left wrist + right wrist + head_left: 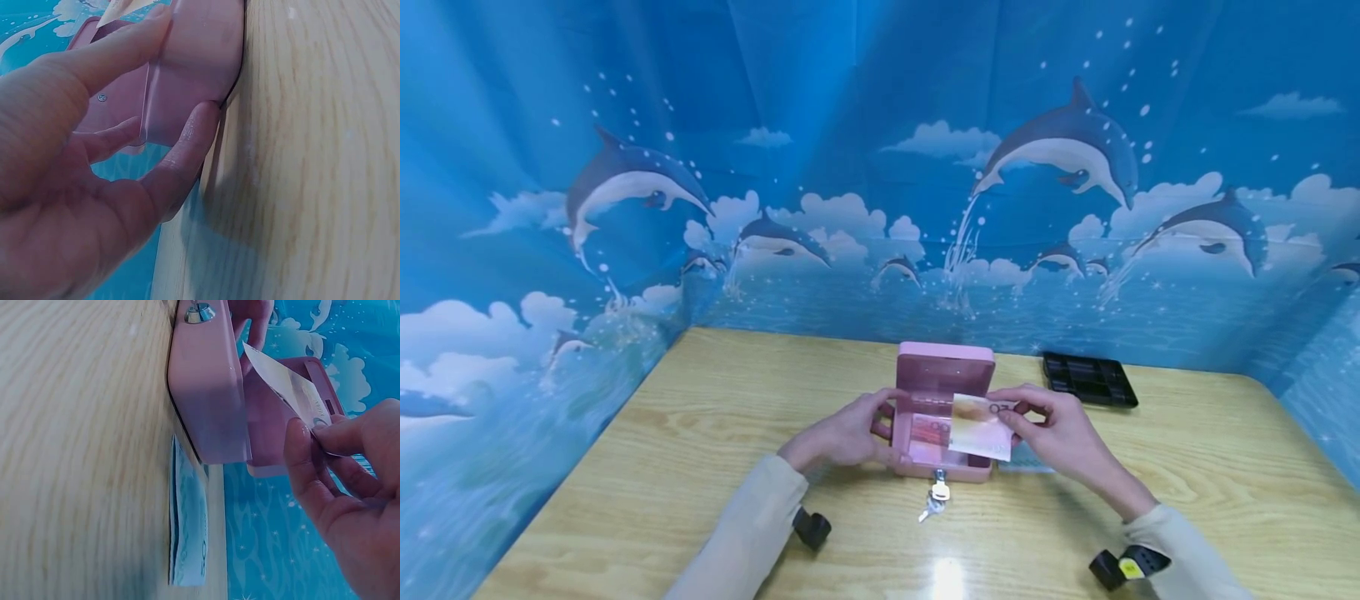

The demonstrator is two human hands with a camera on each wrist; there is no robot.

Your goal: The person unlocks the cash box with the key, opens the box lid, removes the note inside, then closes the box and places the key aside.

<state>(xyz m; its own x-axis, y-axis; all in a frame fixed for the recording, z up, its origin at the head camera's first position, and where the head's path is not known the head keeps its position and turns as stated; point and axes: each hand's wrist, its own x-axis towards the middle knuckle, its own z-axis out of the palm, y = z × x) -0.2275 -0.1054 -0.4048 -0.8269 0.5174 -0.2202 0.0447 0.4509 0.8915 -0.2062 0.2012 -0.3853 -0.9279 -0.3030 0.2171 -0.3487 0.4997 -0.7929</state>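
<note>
1. Right hand point(1060, 429): pinching note point(981, 427) by its right edge, over open box point(943, 417).
2. Left hand point(846, 433): gripping box side on bench point(700, 433).
3. Note likely thin, floppy, light; best held at edge.

Left hand point(75, 187) fingers point(190, 134) grip pink box point(194, 69) side on table point(312, 156).
</note>
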